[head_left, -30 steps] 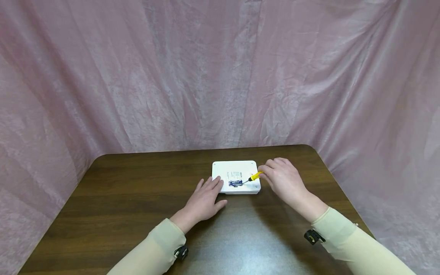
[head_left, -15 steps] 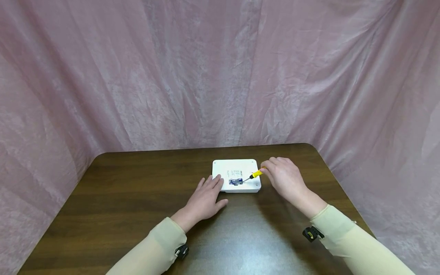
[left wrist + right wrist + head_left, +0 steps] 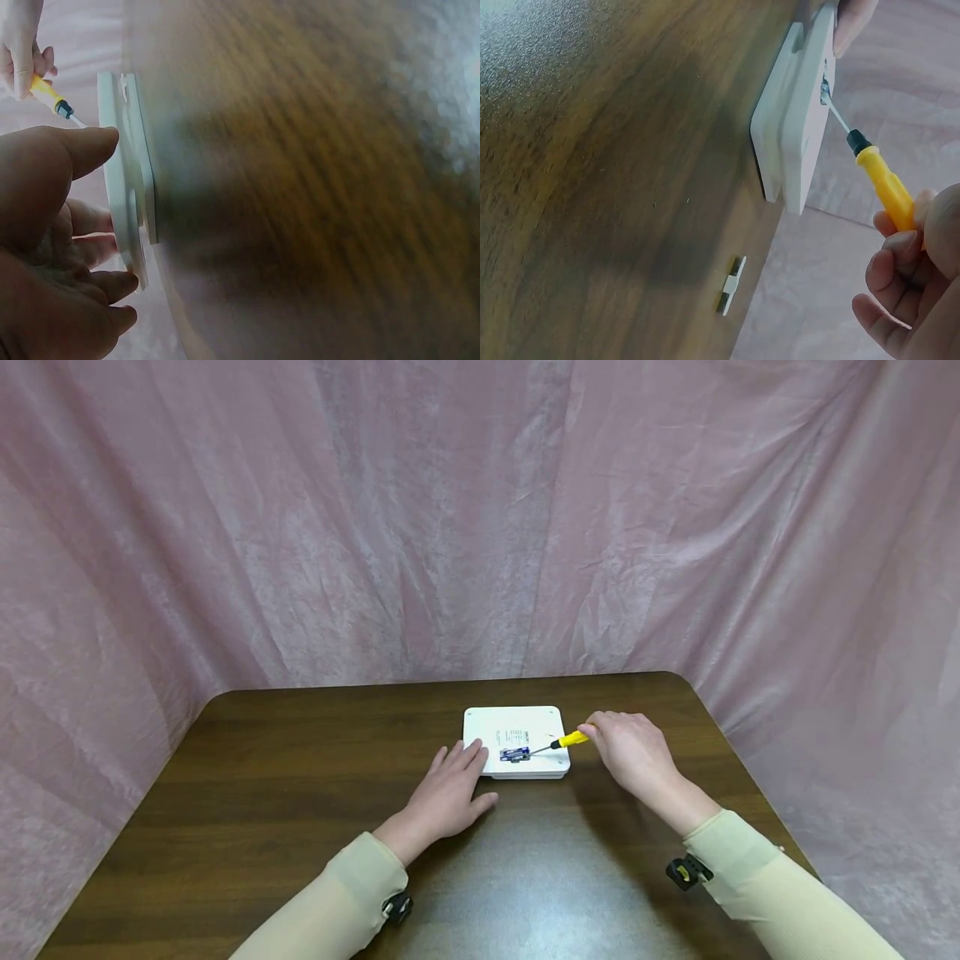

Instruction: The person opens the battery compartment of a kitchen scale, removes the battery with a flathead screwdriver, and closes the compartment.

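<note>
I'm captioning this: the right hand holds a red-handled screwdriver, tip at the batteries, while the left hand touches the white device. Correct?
The screwdriver has a yellow handle, not red, as the right wrist view shows. The right hand holds it, tip at the batteries, and the left hand touches the white device.

I see a flat white device (image 3: pixel 514 735) with rounded corners lying just below and right of the frame's centre, blue batteries (image 3: pixel 514 754) in its open recess. A yellow-handled screwdriver (image 3: pixel 572 738) slants down-left over it, its thin metal tip at their right end.
</note>
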{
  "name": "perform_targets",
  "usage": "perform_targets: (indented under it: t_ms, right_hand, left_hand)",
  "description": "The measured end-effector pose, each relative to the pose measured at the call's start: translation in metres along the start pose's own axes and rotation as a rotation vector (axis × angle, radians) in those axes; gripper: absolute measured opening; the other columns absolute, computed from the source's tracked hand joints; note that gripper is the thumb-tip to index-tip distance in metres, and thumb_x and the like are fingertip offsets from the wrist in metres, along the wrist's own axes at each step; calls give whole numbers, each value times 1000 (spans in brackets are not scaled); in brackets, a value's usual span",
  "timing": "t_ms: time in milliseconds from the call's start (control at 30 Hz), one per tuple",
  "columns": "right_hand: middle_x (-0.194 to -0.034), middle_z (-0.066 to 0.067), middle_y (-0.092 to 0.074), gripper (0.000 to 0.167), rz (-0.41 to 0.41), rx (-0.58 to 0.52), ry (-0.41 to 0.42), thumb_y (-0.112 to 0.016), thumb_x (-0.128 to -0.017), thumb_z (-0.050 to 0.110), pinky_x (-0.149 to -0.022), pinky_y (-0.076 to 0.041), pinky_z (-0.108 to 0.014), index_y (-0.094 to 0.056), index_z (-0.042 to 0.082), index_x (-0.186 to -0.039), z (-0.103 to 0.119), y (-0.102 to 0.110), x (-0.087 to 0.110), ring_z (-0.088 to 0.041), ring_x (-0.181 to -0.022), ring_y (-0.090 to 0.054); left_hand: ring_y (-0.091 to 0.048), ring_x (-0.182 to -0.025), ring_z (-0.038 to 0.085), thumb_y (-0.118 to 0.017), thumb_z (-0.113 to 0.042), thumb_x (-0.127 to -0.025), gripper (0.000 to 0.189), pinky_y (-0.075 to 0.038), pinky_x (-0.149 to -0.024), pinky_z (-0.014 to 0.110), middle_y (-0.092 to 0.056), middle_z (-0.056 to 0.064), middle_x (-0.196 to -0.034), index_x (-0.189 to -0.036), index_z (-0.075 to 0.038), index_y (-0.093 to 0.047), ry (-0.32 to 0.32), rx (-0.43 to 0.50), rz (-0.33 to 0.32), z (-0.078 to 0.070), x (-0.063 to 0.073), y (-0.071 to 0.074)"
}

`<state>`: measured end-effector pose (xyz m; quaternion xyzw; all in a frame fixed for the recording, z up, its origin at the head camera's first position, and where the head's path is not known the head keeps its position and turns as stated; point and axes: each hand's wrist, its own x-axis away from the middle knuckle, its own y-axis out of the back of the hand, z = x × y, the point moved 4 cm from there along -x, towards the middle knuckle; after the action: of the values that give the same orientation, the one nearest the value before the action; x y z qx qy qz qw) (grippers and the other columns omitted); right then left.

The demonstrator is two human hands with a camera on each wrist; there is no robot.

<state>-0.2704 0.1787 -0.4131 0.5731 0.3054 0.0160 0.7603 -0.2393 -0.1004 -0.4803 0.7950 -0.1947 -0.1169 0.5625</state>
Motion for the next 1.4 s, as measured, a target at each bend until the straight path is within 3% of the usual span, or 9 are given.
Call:
perform_targets:
  t_ms: [167, 333, 500, 800, 1200, 1300, 1400]
  right_hand:
    - [-88, -2, -72, 8, 7, -21, 46, -80, -103, 16, -81, -55, -52, -79, 8, -104, 1, 2, 1, -28, -83, -69]
    - [-96, -3, -72, 13, -9, -45, 86, -85, -98, 12, -83, -55, -50, -81, 9, -110, 5, 5, 1, -27, -86, -66]
    - [-93, -1, -71, 11, -5, -38, 98, -84, -99, 13, -80, -54, -48, -81, 9, -109, 9, 4, 2, -27, -85, -66]
    - [-88, -1, -73, 13, -12, -7, 42, -77, -106, 19, -78, -55, -48, -78, 7, -100, 6, 2, 3, -28, -82, -69]
    - [-60, 7, -47, 34, 44, 12, -47, -71, -110, 26, -76, -56, -53, -65, 13, -80, -5, -1, 8, -22, -58, -55]
    - [-61, 6, -48, 34, 46, 14, -45, -72, -110, 25, -76, -55, -54, -64, 14, -79, -7, -2, 9, -24, -59, -56]
    - [-69, 4, -61, 27, 52, 19, -39, -75, -108, 26, -78, -56, -54, -70, 11, -85, -9, -3, 10, -26, -65, -63]
  left_hand:
    - [-22, -166, 43, -67, -44, -112, 78, -13, -134, 59, -28, 16, -180, -171, -3, -38, 1, -5, -2, 0, 0, 0]
    - [-23, -166, 43, -68, -44, -111, 78, -14, -134, 59, -29, 17, -179, -171, -2, -38, -6, -12, -5, 0, 1, 0]
    - [-23, -166, 43, -68, -44, -111, 78, -15, -134, 59, -29, 17, -179, -171, -2, -38, -5, -18, -2, 1, 1, 0]
    - [-23, -166, 44, -68, -43, -111, 78, -15, -134, 59, -30, 18, -179, -170, -2, -39, -9, -15, -7, 0, 0, 0]
    - [-24, -166, 44, -69, -41, -111, 77, -15, -133, 59, -30, 18, -179, -170, -1, -39, -10, -10, -5, -1, 0, 3]
    - [-23, -166, 43, -68, -42, -111, 77, -15, -134, 59, -30, 17, -179, -170, -2, -39, -7, -12, -7, 0, 0, 2]
    - [-23, -166, 43, -68, -43, -111, 77, -14, -134, 59, -29, 16, -179, -171, -3, -38, -3, -10, -11, 0, -1, 1]
